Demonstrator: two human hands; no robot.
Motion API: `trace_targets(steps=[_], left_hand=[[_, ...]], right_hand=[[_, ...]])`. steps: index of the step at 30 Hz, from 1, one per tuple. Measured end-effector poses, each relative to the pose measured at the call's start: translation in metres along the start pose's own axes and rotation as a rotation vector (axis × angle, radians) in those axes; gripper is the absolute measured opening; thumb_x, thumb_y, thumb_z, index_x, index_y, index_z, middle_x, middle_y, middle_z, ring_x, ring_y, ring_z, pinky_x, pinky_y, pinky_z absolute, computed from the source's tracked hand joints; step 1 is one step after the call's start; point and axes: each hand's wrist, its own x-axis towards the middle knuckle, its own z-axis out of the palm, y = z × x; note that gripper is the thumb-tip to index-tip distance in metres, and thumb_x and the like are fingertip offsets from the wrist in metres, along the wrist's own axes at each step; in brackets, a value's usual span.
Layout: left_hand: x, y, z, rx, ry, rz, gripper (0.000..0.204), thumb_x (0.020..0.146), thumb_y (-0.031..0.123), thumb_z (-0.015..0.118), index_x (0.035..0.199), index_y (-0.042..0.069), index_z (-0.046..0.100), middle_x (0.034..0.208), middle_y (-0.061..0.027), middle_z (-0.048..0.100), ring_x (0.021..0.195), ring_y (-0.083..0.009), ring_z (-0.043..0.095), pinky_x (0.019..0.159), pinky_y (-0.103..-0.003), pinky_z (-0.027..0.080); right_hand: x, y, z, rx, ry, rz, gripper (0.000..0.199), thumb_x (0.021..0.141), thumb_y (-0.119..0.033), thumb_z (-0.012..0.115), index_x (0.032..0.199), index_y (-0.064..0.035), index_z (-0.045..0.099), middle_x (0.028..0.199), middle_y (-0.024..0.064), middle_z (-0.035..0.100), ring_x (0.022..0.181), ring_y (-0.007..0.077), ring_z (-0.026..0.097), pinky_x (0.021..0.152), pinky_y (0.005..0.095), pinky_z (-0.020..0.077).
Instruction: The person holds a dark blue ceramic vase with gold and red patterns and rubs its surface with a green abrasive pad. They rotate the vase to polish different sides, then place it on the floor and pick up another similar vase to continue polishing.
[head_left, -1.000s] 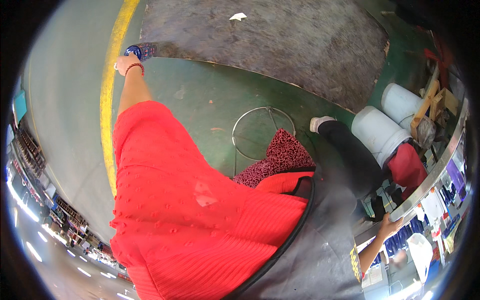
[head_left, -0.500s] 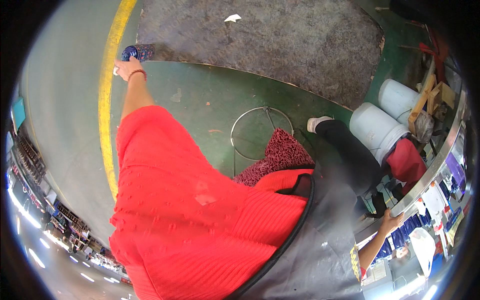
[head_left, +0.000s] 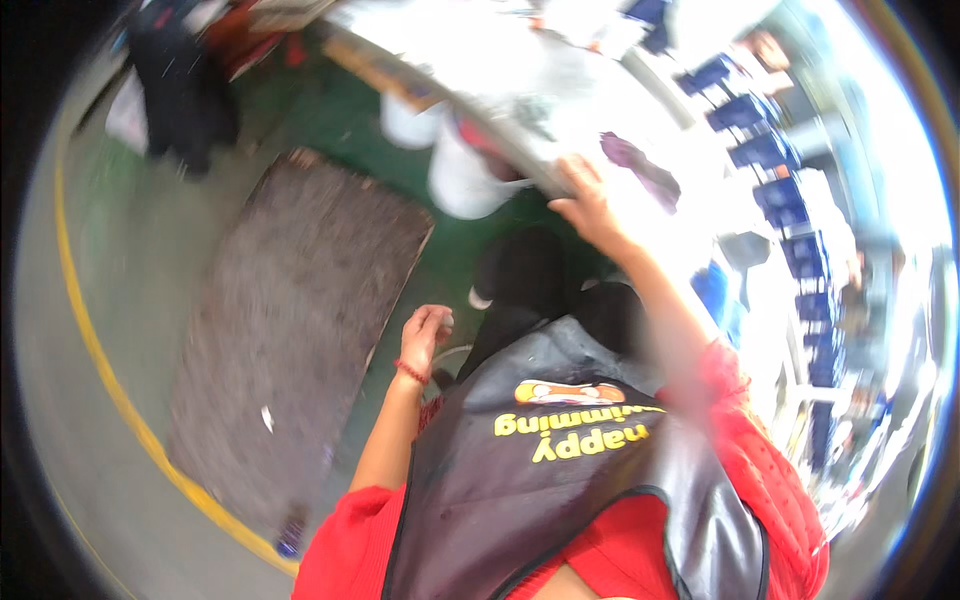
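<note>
My left hand (head_left: 428,335) hangs beside the black apron (head_left: 540,440), its fingers loosely curled in. A small white patch shows at one finger; nothing else is visible in the hand. My right hand (head_left: 595,205) rests on the edge of the bright worktable (head_left: 505,130), fingers stretched over it and thumb apart. Away from both hands, a dark blue patterned cylinder (head_left: 290,535) lies at the near corner of a brown board (head_left: 290,300) on the floor. Blur hides what exactly the cylinder is.
White buckets (head_left: 465,180) stand under the table edge. A purple cloth (head_left: 640,170) lies on the tabletop, with several blue items (head_left: 785,200) in a row beyond. A white scrap (head_left: 267,418) is on the board. A yellow floor line (head_left: 110,370) curves past it.
My left hand has let go of the blue cylinder and come back near the apron. The view has swung toward the table. My right hand stays at the table edge.
</note>
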Motion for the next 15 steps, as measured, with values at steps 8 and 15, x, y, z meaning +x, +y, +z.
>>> trace_targets(steps=[8,15], left_hand=[[0.038,0.01,0.143,0.279,-0.254,-0.362,0.027,0.105,0.027,0.056,0.097,0.005,0.07,0.079,-0.0036,0.068,0.058,-0.0057,0.053,0.051,-0.023,0.04],[0.069,-0.018,0.138,0.698,-0.108,0.021,0.027,0.1,0.02,0.06,0.086,-0.001,0.069,0.071,-0.0112,0.067,0.057,-0.018,0.06,0.054,-0.036,0.047]], right_hand=[[-0.088,0.139,-0.162,0.131,0.346,0.136,0.046,0.086,0.013,0.063,0.126,-0.0077,0.067,0.136,0.0112,0.061,0.13,0.0272,0.056,0.101,0.0351,0.0482],[-0.045,0.451,-0.245,0.064,0.622,0.574,0.041,0.1,-0.024,0.064,0.136,-0.0052,0.061,0.115,0.0076,0.069,0.093,0.0161,0.063,0.081,0.0304,0.0521]])
